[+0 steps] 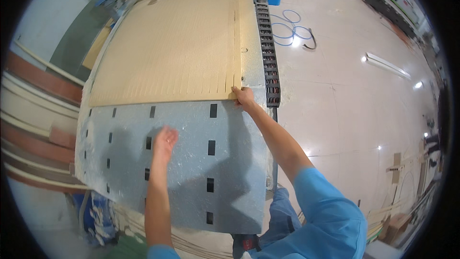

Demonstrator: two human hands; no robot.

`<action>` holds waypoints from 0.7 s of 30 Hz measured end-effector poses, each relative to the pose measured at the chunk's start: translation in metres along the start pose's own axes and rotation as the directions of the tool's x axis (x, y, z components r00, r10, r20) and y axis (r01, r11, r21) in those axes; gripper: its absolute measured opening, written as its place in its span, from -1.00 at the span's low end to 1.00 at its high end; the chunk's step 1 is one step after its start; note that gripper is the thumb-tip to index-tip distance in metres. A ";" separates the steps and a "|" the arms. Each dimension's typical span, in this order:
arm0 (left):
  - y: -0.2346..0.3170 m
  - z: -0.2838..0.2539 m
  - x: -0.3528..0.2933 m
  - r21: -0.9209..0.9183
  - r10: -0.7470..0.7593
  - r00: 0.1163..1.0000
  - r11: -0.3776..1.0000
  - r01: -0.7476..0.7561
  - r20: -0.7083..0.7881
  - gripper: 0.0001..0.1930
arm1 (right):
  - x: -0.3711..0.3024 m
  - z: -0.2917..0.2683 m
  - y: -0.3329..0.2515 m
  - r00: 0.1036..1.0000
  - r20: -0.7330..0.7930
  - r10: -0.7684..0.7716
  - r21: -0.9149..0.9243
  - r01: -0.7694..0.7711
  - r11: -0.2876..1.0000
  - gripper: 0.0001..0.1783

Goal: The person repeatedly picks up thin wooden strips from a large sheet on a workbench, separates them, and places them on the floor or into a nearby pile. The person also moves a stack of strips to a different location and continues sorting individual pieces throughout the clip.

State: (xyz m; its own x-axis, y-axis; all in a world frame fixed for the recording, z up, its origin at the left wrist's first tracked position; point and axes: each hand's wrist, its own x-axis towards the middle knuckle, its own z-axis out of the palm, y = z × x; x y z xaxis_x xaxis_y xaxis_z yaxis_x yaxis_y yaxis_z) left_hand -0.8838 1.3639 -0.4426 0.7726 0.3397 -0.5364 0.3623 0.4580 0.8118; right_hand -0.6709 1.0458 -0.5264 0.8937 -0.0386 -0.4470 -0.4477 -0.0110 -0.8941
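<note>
A large tan board [177, 43] cut into long strips lies on the far part of a grey machine bed [191, 182]. My right hand [244, 98] grips the board's near right corner. My left hand [164, 141] hovers over the bare, dusty grey bed with its fingers loosely apart and nothing in it. The bed has several black rectangular slots.
A black cable chain [268, 52] runs along the bed's right edge. Blue hose coils [290, 29] lie on the shiny floor to the right. Stacked boards [33, 115] stand at the left. Wood offcuts lie at the lower right [397, 172].
</note>
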 end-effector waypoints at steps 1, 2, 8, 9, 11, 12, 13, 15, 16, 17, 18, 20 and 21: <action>0.010 -0.013 0.038 -0.047 -0.010 1.000 0.999 0.009 -0.011 -0.41 | -0.003 0.003 0.000 1.000 -0.018 -0.007 0.016 0.007 1.000 -0.56; 0.020 -0.020 0.080 -0.094 -0.038 0.996 0.995 0.031 -0.080 -0.36 | -0.005 0.004 -0.002 0.999 -0.046 0.005 0.009 -0.005 1.000 -0.57; 0.051 -0.066 0.211 -0.236 0.072 0.996 0.968 -0.082 -0.051 -0.14 | -0.015 0.016 -0.005 0.996 -0.051 0.072 0.167 -0.062 0.984 -0.55; 0.055 -0.068 0.219 -0.271 0.087 0.996 0.959 -0.087 -0.012 -0.12 | -0.016 0.017 -0.005 0.995 -0.063 0.078 0.158 -0.067 0.985 -0.54; 0.061 -0.069 0.227 -0.241 0.028 0.999 0.970 -0.034 -0.030 -0.17 | -0.017 0.018 -0.006 0.997 -0.041 0.063 0.170 -0.056 0.984 -0.53; 0.064 -0.067 0.230 -0.228 0.020 0.998 0.973 -0.035 -0.066 -0.19 | -0.018 0.018 -0.007 0.997 -0.049 0.060 0.173 -0.051 0.984 -0.54; 0.067 -0.066 0.233 -0.193 0.012 0.997 0.981 -0.027 -0.077 -0.23 | -0.018 0.018 -0.008 0.993 -0.088 0.077 0.164 -0.062 0.985 -0.54; 0.071 -0.065 0.237 -0.118 0.012 0.991 0.993 -0.028 -0.134 -0.31 | -0.020 0.017 -0.012 0.995 -0.100 -0.001 0.134 0.014 0.991 -0.54; 0.073 -0.065 0.240 -0.188 0.035 0.994 0.981 -0.053 -0.100 -0.37 | -0.021 0.016 -0.014 0.993 -0.113 -0.015 0.106 0.027 0.994 -0.54; 0.074 -0.067 0.243 -0.248 0.030 0.998 0.968 -0.042 -0.051 -0.43 | -0.022 0.017 -0.016 0.993 -0.110 -0.043 0.100 0.054 0.994 -0.55; 0.076 -0.068 0.247 -0.303 0.046 0.999 0.951 -0.053 -0.027 -0.49 | -0.022 0.016 -0.018 0.993 -0.107 -0.057 0.094 0.067 0.993 -0.55; 0.076 -0.073 0.257 -0.237 0.051 0.998 0.970 -0.059 -0.043 -0.56 | -0.021 0.017 -0.020 0.992 -0.101 -0.076 0.097 0.086 0.992 -0.57; 0.076 -0.075 0.262 -0.186 0.079 0.992 0.978 -0.097 -0.100 -0.59 | -0.021 0.017 -0.019 0.993 -0.092 -0.077 0.100 0.086 0.991 -0.59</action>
State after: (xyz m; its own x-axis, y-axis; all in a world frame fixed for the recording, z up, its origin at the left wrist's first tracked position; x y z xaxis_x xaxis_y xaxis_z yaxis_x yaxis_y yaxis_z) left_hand -0.6930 1.5498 -0.5387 0.7430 0.4551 -0.4908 0.1825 0.5677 0.8027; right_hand -0.6805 1.0641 -0.5003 0.9192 -0.1290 -0.3721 -0.3636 0.0856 -0.9276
